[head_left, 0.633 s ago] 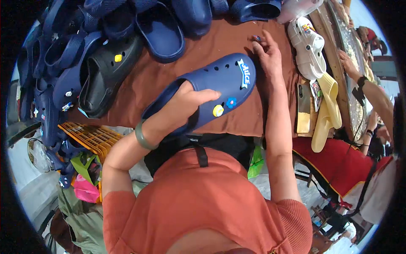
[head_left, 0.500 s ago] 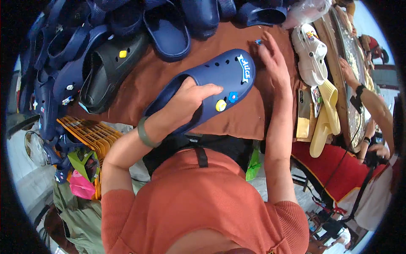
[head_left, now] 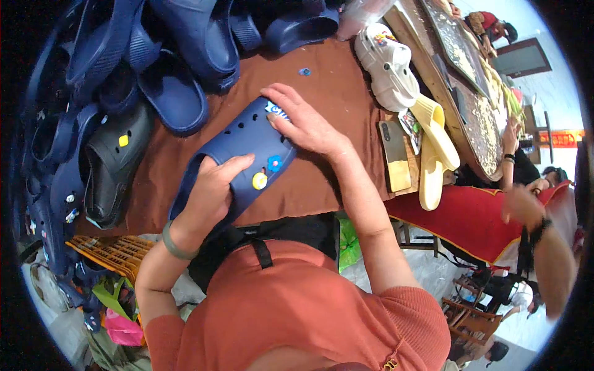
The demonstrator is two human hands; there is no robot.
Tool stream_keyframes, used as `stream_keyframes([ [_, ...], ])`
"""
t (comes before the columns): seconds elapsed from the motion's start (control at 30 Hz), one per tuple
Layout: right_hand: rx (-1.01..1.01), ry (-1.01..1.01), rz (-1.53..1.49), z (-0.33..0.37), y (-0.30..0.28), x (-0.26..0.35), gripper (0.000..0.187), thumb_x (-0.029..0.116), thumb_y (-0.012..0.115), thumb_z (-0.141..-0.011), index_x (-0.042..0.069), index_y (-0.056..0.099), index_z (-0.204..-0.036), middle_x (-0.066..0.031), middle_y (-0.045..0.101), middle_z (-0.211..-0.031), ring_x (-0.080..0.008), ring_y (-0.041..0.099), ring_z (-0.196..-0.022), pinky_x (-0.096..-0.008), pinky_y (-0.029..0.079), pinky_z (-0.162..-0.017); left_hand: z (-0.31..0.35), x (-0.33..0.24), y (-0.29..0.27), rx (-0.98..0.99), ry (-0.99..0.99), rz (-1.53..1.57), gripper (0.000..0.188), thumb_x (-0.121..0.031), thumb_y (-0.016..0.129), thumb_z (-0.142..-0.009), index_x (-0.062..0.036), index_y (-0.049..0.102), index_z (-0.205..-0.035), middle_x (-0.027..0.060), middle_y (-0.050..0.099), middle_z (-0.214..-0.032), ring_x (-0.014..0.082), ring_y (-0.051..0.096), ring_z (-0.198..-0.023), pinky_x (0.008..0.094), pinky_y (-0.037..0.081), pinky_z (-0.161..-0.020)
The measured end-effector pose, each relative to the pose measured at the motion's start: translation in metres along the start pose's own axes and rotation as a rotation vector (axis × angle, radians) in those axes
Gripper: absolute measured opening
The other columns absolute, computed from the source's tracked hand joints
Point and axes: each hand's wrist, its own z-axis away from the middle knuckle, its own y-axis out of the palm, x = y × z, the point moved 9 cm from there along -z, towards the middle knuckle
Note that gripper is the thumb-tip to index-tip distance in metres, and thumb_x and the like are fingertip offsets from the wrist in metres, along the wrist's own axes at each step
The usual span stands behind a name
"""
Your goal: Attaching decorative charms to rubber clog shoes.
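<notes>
My left hand [head_left: 207, 191] grips a dark blue clog [head_left: 238, 139], its fingers inside the foot opening and its thumb on top. A blue flower charm [head_left: 275, 163] and a round yellow-and-white charm [head_left: 259, 180] sit in the holes near that thumb. At the toe, my right hand [head_left: 306, 127] closes over the clog, partly covering a white-and-blue lettered charm [head_left: 276, 110]. A small blue charm [head_left: 304, 72] lies loose on the brown cloth [head_left: 315, 191] beyond the toe.
Blue clogs [head_left: 176, 93] crowd the far left, with a black clog [head_left: 120, 167] beside them. To the right are a white clog [head_left: 388, 68], yellow slippers [head_left: 436, 151] and a phone [head_left: 394, 148]. An orange crate [head_left: 111, 250] stands lower left. Another person's arm [head_left: 544, 247] shows at right.
My right hand has come away from the small blue charm, which stays on the cloth, and now rests on the clog's toe. The view has swung to the right.
</notes>
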Motion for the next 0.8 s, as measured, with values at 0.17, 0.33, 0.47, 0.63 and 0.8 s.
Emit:
stream_keyframes([
  [0.17,-0.21,-0.143,0.203,-0.002,-0.003,0.009,0.031,0.011,0.054,-0.09,0.002,0.054,-0.119,-0.0187,0.051,-0.129,-0.034,0.045,-0.124,-0.0412,0.038,-0.103,-0.001,-0.006,-0.001,0.017,0.011,-0.043,0.025,-0.002,0.06,-0.085,0.0031,0.057,-0.109,0.0109,0.062,-0.106,0.0178,0.062,-0.097,0.0303,0.051,-0.085],
  [0.33,-0.467,-0.264,0.175,0.007,-0.016,0.024,0.02,0.009,0.068,-0.081,0.003,0.054,-0.094,-0.0136,0.058,-0.103,-0.0321,0.054,-0.101,-0.0408,0.045,-0.088,-0.003,-0.004,-0.002,0.01,0.003,-0.055,0.023,-0.002,0.058,-0.086,0.0038,0.058,-0.108,0.0108,0.064,-0.1,0.0175,0.064,-0.089,0.0297,0.051,-0.081],
  [0.47,-0.506,-0.36,0.321,0.01,-0.021,0.038,0.018,0.015,0.073,-0.078,0.007,0.056,-0.08,-0.0089,0.057,-0.082,-0.0275,0.052,-0.079,-0.0382,0.04,-0.072,0.0,-0.007,0.005,0.042,0.028,-0.084,0.026,-0.003,0.057,-0.085,0.0044,0.057,-0.11,0.0111,0.064,-0.103,0.0187,0.065,-0.088,0.0308,0.052,-0.081],
  [0.63,-0.494,-0.247,0.216,-0.004,-0.019,0.022,0.028,0.023,0.074,-0.076,0.01,0.052,-0.065,-0.0066,0.05,-0.066,-0.0245,0.048,-0.068,-0.0357,0.034,-0.064,0.0,-0.002,-0.005,0.024,0.024,-0.106,0.024,-0.004,0.058,-0.086,0.0043,0.058,-0.109,0.011,0.064,-0.101,0.0174,0.064,-0.089,0.0296,0.051,-0.081],
  [0.8,-0.499,-0.281,0.251,-0.003,-0.018,0.023,0.032,0.023,0.074,-0.076,0.011,0.048,-0.061,-0.0055,0.048,-0.064,-0.0239,0.048,-0.065,-0.0372,0.033,-0.063,0.0,-0.005,0.005,0.049,0.028,-0.125,0.024,-0.006,0.058,-0.085,0.0036,0.06,-0.107,0.0107,0.065,-0.1,0.0184,0.065,-0.089,0.0307,0.051,-0.081],
])
